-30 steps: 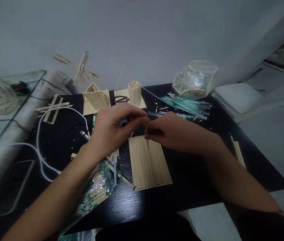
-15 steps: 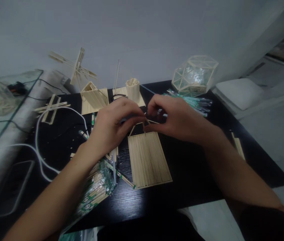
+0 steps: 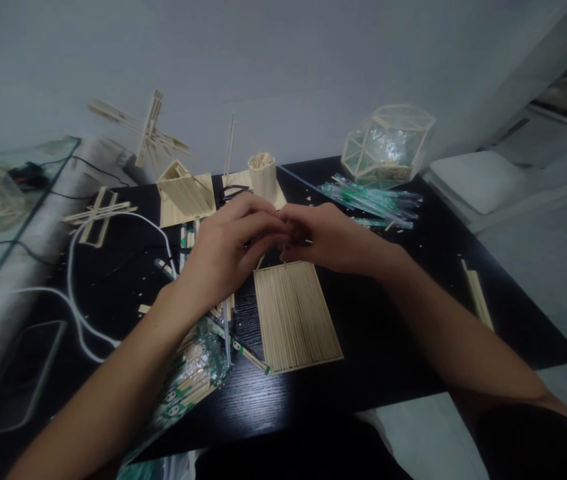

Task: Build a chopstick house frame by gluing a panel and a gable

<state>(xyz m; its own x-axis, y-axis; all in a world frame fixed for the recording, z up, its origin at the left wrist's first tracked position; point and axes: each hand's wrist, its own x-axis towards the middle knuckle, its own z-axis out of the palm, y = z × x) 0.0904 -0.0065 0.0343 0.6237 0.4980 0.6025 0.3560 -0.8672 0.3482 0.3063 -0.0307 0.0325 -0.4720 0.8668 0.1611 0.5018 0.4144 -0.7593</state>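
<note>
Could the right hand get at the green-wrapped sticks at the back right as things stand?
Probably yes: nothing stands on the table between the right hand and the wrapped sticks, which lie just beyond it. Its fingertips are pinched against the left hand, though.

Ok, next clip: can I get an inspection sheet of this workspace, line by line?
Surface: black table, wood grain visible.
Job's things: flat stick panel lying just below the hands.
Clutter: wrapped stick bundle front left; wrapped stick pile back right; stick windmill, stick cup and geodesic frame along the back.
Grippers: left hand and right hand, fingertips meeting above the panel's far edge; what they pinch is too small to tell.
Cables: white cable loops over the table's left.
Surroundings: pale wall; white cushion to the right.
</note>
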